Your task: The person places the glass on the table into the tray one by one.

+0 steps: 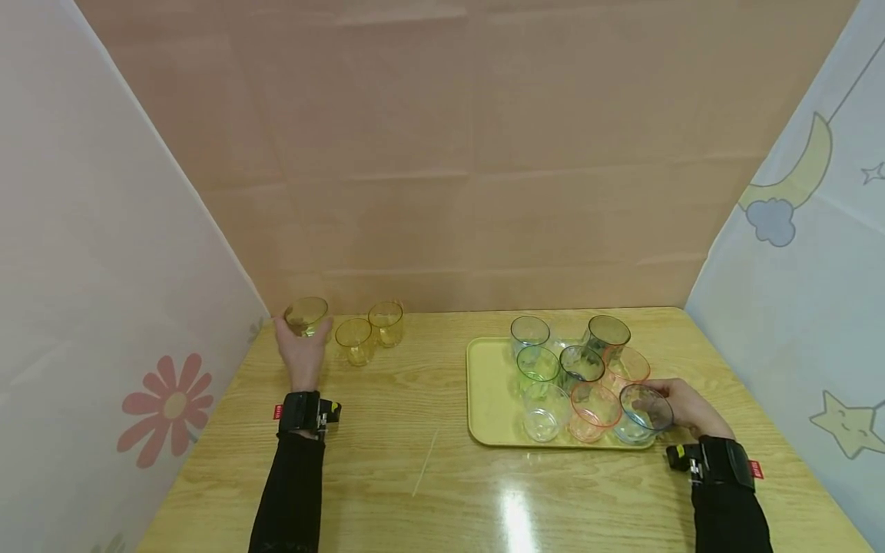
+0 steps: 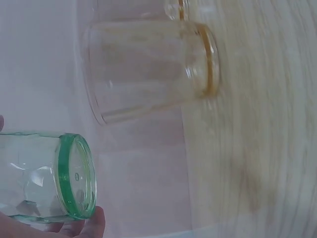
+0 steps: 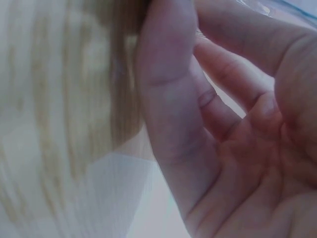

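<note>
At the far left, my left hand (image 1: 302,357) grips a clear tumbler (image 2: 34,176); its thick green base shows in the left wrist view, with fingers curled along its side. Right beside it, two amber tumblers (image 1: 355,342) (image 1: 387,326) stand on the table. My right hand (image 1: 691,407) is at the tray's front right corner, its fingers curved round the far side of a blue-rimmed tumbler (image 1: 638,426). In the right wrist view the palm (image 3: 247,163) and bent fingers show, while the fingertips run out of frame at the top.
A yellow tray (image 1: 487,411) bears several tumblers standing close together, among them a green one (image 1: 538,372), a dark one (image 1: 581,369) and a red-rimmed one (image 1: 593,418). Upright panels border the wooden table (image 1: 387,476) at the back, left (image 1: 104,269) and right (image 1: 781,307).
</note>
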### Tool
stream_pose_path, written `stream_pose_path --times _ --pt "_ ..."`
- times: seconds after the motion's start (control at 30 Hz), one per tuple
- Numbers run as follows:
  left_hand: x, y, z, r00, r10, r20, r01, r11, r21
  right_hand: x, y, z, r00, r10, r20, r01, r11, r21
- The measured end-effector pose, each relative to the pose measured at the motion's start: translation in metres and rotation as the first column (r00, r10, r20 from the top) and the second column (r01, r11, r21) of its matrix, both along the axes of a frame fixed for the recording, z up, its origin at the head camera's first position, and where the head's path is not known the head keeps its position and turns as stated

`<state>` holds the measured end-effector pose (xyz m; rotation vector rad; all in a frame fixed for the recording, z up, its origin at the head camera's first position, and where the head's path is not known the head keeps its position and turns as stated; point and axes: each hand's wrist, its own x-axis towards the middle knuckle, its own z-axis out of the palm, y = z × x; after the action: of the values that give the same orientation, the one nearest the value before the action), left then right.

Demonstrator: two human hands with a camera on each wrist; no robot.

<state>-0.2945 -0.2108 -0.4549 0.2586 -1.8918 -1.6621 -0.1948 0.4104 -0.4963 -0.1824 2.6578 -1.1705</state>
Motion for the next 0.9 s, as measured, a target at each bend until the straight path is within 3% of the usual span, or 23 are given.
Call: stream_pose_path --times 0.17,0.3,0.5,0.63,0.9 --pt "0.002 0.013 0.003 0.997 -0.062 -0.036 0.063 0.997 0.033 0.000 0.000 0.000 1.000 -0.008 0.013 0.008 1.000 -0.014" --pt "0.006 0.028 0.007 0.995 -0.104 -0.012 0.104 0.993 0.060 0.000 -0.001 0.001 1.000 -0.004 -0.004 0.004 1.000 0.000" --pt "0.007 0.052 0.008 0.990 -0.143 0.014 0.143 0.989 0.035 0.000 0.000 0.001 0.999 0.014 -0.031 -0.014 1.000 0.001" --pt "0.007 0.070 0.005 0.974 -0.224 -0.017 0.225 0.973 0.044 0.000 0.000 0.001 1.000 0.009 -0.027 -0.009 1.000 -0.004" --pt "0.010 0.109 0.000 0.927 -0.374 -0.001 0.374 0.927 0.022 0.002 -0.001 0.001 1.000 0.006 -0.008 -0.006 0.999 -0.043"
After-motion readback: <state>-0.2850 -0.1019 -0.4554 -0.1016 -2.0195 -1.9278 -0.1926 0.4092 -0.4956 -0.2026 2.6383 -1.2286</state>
